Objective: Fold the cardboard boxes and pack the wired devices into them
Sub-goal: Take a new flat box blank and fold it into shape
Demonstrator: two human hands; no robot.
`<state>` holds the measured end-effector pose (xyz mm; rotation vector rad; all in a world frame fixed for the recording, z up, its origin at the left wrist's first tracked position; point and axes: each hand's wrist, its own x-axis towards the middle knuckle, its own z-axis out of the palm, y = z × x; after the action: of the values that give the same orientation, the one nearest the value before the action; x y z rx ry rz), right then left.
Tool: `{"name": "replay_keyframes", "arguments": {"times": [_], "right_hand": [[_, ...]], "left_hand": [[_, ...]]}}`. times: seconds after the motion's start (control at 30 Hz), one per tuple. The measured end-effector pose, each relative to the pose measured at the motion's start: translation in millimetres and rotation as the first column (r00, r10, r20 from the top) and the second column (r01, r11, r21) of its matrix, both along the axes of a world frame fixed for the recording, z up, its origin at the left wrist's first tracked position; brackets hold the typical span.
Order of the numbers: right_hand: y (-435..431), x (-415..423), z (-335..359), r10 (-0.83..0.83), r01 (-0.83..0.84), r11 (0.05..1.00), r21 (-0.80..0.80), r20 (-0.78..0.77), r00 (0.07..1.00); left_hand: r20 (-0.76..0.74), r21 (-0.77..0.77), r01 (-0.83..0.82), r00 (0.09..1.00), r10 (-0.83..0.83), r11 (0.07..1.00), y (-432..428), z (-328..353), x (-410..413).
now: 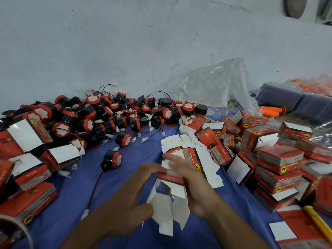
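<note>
Left: opened boxes (27, 135) and the heap of wired devices (107, 112), with one loose device (112, 159) near your work on the blue cloth (71, 191). Centre: your left hand (129, 200), fingers spread and fairly straight, meets the white flaps (167, 211) of the unfolded box (171, 177); blur hides the exact contact. Your right hand (192, 184) curls round its red body. Square the sleeve first, then tuck the bottom flaps in order, creasing firmly. Right: flat blanks (186, 142) and closed boxes (280, 159).
</note>
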<state>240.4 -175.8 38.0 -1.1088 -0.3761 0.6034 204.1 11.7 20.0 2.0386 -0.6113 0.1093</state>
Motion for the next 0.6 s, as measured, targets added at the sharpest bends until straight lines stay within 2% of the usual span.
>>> {"name": "replay_keyframes", "arguments": {"times": [0.07,0.13,0.23,0.33,0.4,0.5,0.6], "right_hand": [[-3.5,5.4,7.4,-0.047,0.057,0.992,0.113,-0.089,0.995],[-10.4,5.4,7.8,-0.040,0.056,0.976,0.211,-0.078,0.996],[-5.8,3.1,1.4,-0.008,0.013,0.977,0.214,-0.026,1.000],[5.4,1.1,1.5,-0.071,0.104,0.924,0.368,-0.101,0.992],[7.0,2.6,-1.5,-0.109,0.195,0.872,0.449,-0.211,0.971],[7.6,2.8,-2.3,-0.121,0.260,0.842,0.473,-0.303,0.945],[9.8,-0.7,-3.6,-0.110,0.207,0.885,0.417,-0.245,0.963]], "left_hand": [[0.059,-0.028,-0.154,0.986,0.156,0.988,2.7,-2.9,-0.4],[0.057,-0.092,-0.201,0.977,0.207,0.975,14.4,-12.9,-6.5],[-0.112,-0.336,-0.090,0.992,0.055,0.938,4.6,-8.7,-5.4],[-0.322,-0.546,-0.118,0.943,-0.078,0.829,-4.7,-0.7,-5.8],[-0.411,-0.536,-0.188,0.910,-0.060,0.823,-5.6,-0.3,-3.7],[-0.417,-0.343,-0.192,0.908,0.033,0.920,-7.7,-3.1,-4.0],[-0.375,-0.464,-0.100,0.923,-0.092,0.880,-13.8,-10.1,-7.1]]}}
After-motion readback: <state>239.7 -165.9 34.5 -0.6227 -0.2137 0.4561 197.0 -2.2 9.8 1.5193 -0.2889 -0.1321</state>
